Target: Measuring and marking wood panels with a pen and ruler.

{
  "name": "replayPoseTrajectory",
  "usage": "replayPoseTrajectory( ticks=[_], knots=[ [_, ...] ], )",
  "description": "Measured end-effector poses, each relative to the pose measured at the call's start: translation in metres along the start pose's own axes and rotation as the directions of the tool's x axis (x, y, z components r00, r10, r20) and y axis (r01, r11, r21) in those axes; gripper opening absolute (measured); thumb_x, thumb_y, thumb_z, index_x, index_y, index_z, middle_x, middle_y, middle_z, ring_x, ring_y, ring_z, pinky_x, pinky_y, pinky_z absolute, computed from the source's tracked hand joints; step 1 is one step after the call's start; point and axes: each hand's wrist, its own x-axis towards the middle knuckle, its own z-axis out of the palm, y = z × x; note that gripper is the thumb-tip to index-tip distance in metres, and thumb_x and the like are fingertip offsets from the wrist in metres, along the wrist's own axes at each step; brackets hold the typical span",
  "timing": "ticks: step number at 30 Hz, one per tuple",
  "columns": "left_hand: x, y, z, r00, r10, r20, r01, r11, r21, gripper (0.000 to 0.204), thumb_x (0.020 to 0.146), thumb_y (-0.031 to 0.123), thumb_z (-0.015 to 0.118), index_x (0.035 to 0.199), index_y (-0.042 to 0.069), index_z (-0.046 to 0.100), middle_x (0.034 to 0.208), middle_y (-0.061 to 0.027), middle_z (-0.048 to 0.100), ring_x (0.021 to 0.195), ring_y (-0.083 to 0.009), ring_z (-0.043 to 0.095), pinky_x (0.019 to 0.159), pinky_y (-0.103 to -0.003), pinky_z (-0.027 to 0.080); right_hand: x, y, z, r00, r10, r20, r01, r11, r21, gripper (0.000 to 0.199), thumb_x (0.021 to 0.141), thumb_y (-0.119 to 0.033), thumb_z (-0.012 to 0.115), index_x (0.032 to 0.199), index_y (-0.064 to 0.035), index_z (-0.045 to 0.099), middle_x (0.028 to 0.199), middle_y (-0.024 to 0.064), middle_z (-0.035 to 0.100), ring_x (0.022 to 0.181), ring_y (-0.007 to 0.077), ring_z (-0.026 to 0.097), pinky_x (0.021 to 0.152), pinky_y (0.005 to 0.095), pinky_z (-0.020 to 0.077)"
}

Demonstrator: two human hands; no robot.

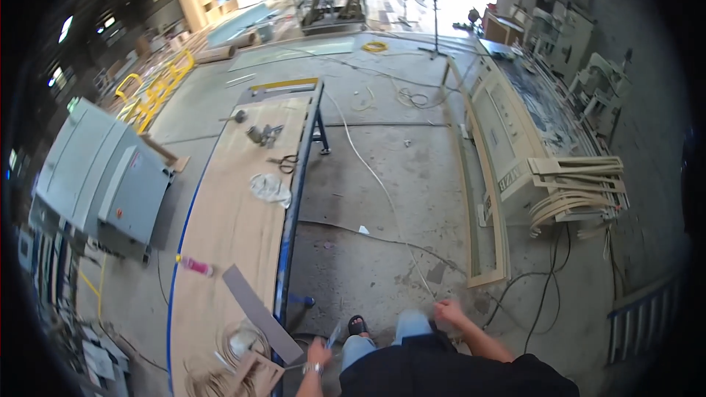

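My left hand (318,353), with a light band at the wrist, is low beside the near right edge of the long workbench (232,176). Its fingers are closed round a thin, pale bluish object (334,334), too blurred to name. My right hand (448,312) is in front of my right knee, smeared by motion. A white cable (375,176) on the floor runs up to it in the picture; whether they touch I cannot tell. Nearest my left hand on the bench are a grey-brown strip (261,312), a small wooden frame piece (256,375) and coiled thin strips (239,338).
On the bench lie a pink bottle (195,265), a crumpled white cloth (271,189), black-handled scissors (285,163) and a can (255,134). A tall wooden frame (500,250) leans at a machine (507,132) on the right. Dark cables (544,316) cross the floor. A grey cabinet (103,169) stands left.
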Motion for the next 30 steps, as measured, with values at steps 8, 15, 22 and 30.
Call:
replayPoseTrajectory(
  ticks=[8, 15, 22, 30],
  knots=[
    [0.299, 0.307, -0.16, 0.875, 0.423, -0.236, -0.44, 0.898, -0.023, 0.037, 0.085, 0.018, 0.068, 0.121, 0.009, 0.067, 0.085, -0.0266, 0.071, 0.084, -0.0448, 0.071, 0.074, -0.053, 0.055, 0.106, -0.096, -0.066, 0.956, 0.215, -0.201, -0.111, 0.896, 0.43, 0.028, 0.097, -0.027, 0.066, 0.106, -0.0005, 0.068, 0.083, 0.0118, 0.072, 0.064, 0.0207, 0.071, 0.053, 0.0362, 0.0577],
    [0.446, 0.385, -0.157, 0.993, 0.061, -0.105, -0.077, 0.983, -0.164, 0.014, 0.087, 0.01, 0.063, 0.096, 0.003, 0.071, 0.072, -0.0155, 0.073, 0.06, -0.0258, 0.072, 0.06, -0.04, 0.057, 0.357, -0.293, -0.111, 0.976, -0.095, -0.198, 0.062, 0.984, -0.166, 0.027, 0.094, -0.027, 0.067, 0.086, -0.0015, 0.072, 0.071, 0.0088, 0.071, 0.065, 0.0206, 0.069, 0.058, 0.037, 0.054],
    [0.516, 0.444, -0.134, 0.923, -0.367, 0.118, 0.386, 0.882, -0.27, 0.009, 0.086, 0.0, 0.061, 0.091, 0.0, 0.068, 0.064, -0.0111, 0.071, 0.051, -0.02, 0.068, 0.045, -0.036, 0.052, 0.52, -0.664, -0.197, 0.928, -0.329, -0.175, 0.334, 0.943, -0.003, 0.031, 0.101, -0.025, 0.065, 0.116, 0.001, 0.072, 0.091, 0.0058, 0.075, 0.082, 0.0138, 0.071, 0.072, 0.029, 0.0544],
    [0.857, 0.603, -0.089, 0.891, -0.298, 0.342, 0.326, 0.945, -0.023, 0.023, 0.083, 0.017, 0.074, 0.099, 0.001, 0.074, 0.082, -0.0152, 0.077, 0.075, -0.0288, 0.076, 0.069, -0.042, 0.06, 0.729, -0.798, -0.226, 0.952, -0.076, -0.296, -0.026, 0.945, -0.327, 0.044, 0.095, -0.03, 0.068, 0.123, 0.0024, 0.071, 0.102, 0.017, 0.078, 0.096, 0.0217, 0.076, 0.086, 0.0345, 0.0575]
  ],
)
